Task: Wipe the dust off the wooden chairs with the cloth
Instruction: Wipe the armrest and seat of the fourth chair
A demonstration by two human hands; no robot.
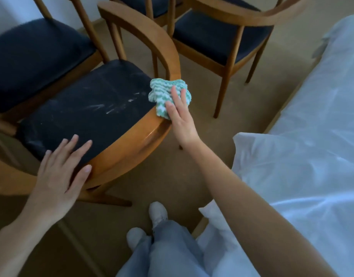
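Clearly early going: her right hand (pixel 180 116), fingers flat, presses the cloth (pixel 168 92) on the nearest chair (pixel 152 132), left hand (pixel 62 166) spread on its seat (pixel 82 110) (still streaked), three others untouched.

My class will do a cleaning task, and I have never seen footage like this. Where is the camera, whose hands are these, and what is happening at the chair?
There is no machine here: a person wears one wide-angle camera on the head, looking forward and down, so you see their own arms. The left hand rests flat on the near edge of the closest chair, fingers on its dark seat, which shows pale dusty streaks. The right hand presses a green-and-white cloth with straight fingers against the chair's wooden frame. Similar chairs stand behind, a white-covered bed lies on the right, and the person's light shoes show below.
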